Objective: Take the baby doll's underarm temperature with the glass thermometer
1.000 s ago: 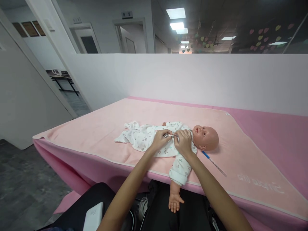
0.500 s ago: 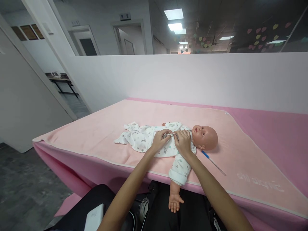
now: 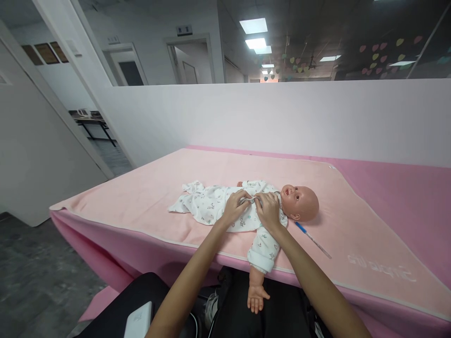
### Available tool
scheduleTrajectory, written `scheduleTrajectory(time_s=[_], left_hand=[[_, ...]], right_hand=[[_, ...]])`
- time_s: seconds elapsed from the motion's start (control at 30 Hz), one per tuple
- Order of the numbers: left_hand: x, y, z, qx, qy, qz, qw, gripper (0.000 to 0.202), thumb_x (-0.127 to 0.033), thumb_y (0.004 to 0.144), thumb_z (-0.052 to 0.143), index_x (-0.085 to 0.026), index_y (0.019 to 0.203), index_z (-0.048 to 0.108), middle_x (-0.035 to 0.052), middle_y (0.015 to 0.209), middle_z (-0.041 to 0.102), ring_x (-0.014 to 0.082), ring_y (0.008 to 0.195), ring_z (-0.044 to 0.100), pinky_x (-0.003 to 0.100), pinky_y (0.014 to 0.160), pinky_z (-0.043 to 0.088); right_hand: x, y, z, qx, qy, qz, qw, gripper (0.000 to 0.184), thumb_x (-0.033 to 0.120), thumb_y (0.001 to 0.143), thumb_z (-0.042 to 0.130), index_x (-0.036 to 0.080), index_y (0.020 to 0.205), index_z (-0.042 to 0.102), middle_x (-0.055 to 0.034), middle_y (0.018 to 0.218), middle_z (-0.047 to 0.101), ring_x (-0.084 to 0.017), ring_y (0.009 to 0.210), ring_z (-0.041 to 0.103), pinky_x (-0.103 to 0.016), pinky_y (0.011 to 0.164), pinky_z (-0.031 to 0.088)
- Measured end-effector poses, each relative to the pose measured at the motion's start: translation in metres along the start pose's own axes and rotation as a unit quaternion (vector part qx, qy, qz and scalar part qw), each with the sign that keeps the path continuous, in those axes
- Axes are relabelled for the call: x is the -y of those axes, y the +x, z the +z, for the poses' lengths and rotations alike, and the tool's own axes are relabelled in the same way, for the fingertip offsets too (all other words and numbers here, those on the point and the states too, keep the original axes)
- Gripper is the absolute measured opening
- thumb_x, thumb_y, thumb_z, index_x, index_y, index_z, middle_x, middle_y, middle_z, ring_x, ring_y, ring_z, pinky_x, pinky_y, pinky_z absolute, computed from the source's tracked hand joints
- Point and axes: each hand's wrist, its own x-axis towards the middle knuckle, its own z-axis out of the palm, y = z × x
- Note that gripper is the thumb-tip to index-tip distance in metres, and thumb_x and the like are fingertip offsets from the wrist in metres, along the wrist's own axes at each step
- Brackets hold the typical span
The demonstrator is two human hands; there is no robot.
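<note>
A baby doll lies on its back with its head to the right, dressed in a white printed outfit. Over the doll's chest, my left hand pinches one side of a thin white tie string. My right hand, close beside it nearer the doll's neck, has its fingers closed on the other side of the string. Exactly how the string runs under my fingertips is hidden. One doll arm hangs over the near edge of the table, its sleeve cuff folded back.
A thermometer-like stick with a blue end lies right of the doll's shoulder. Beneath everything is a peach mat over a pink cloth. A white wall stands behind. On my lap rests a white box-shaped device.
My hands stay together over the doll's chest, with only slight finger movement at the string. The whole view has shifted down slightly.
</note>
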Motion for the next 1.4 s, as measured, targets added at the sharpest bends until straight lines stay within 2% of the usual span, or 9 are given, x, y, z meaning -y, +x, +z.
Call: scheduleTrajectory(time_s=[0.3,0.47,0.8,1.07,1.23,1.4], left_hand=[[-0.0010,0.0003,-0.0006,0.017,0.015,0.019,1.000,0.017,-0.029,0.081,0.043,-0.018,0.074,0.054,0.0019,0.082,0.055,0.0149,0.078,0.051,0.028,0.076,0.038],[0.0005,0.0005,0.0001,0.027,0.010,0.009,1.000,0.016,-0.027,0.080,0.042,-0.018,0.072,0.053,0.0016,0.083,0.054,0.0147,0.079,0.051,0.028,0.077,0.038],[0.0005,0.0021,0.0005,0.034,0.010,-0.007,0.999,0.016,-0.025,0.078,0.041,-0.018,0.071,0.053,0.0014,0.080,0.055,0.0159,0.080,0.051,0.028,0.075,0.039],[0.0027,0.0029,0.0008,0.025,-0.036,-0.030,0.999,0.017,-0.025,0.078,0.042,-0.017,0.069,0.054,0.0000,0.071,0.055,0.0133,0.070,0.050,0.025,0.067,0.039],[0.0037,0.0011,0.0009,0.013,-0.097,-0.058,0.994,0.016,-0.026,0.078,0.043,-0.017,0.075,0.055,-0.0014,0.068,0.056,0.0116,0.064,0.050,0.023,0.062,0.039],[0.0034,0.0004,0.0012,0.001,-0.086,-0.064,0.994,0.015,-0.025,0.078,0.043,-0.016,0.074,0.055,-0.0021,0.065,0.056,0.0107,0.061,0.049,0.022,0.060,0.038]], right_hand=[[0.0004,0.0007,-0.0004,0.000,0.010,0.005,1.000,0.012,0.018,0.082,0.046,0.020,0.076,0.056,-0.0010,0.075,0.063,-0.017,0.075,0.051,-0.032,0.080,0.031],[0.0042,0.0020,-0.0053,0.000,0.049,-0.012,0.999,0.006,0.018,0.076,0.051,0.020,0.079,0.057,-0.0008,0.077,0.064,-0.016,0.077,0.053,-0.033,0.084,0.032],[0.0043,0.0040,-0.0076,0.034,0.072,-0.048,0.996,0.009,0.019,0.076,0.051,0.020,0.083,0.057,-0.0008,0.081,0.065,-0.015,0.080,0.056,-0.033,0.087,0.033],[0.0021,0.0022,-0.0042,0.039,0.053,-0.079,0.995,0.014,0.017,0.077,0.049,0.019,0.088,0.057,-0.0019,0.082,0.065,-0.016,0.080,0.056,-0.034,0.089,0.034],[0.0011,0.0013,-0.0030,0.033,0.052,-0.084,0.995,0.015,0.017,0.080,0.049,0.019,0.092,0.057,-0.0014,0.084,0.066,-0.015,0.080,0.057,-0.033,0.088,0.035],[0.0008,0.0008,-0.0031,0.044,0.039,-0.087,0.994,0.015,0.020,0.085,0.045,0.020,0.091,0.058,-0.0025,0.085,0.066,-0.016,0.082,0.056,-0.033,0.087,0.035]])
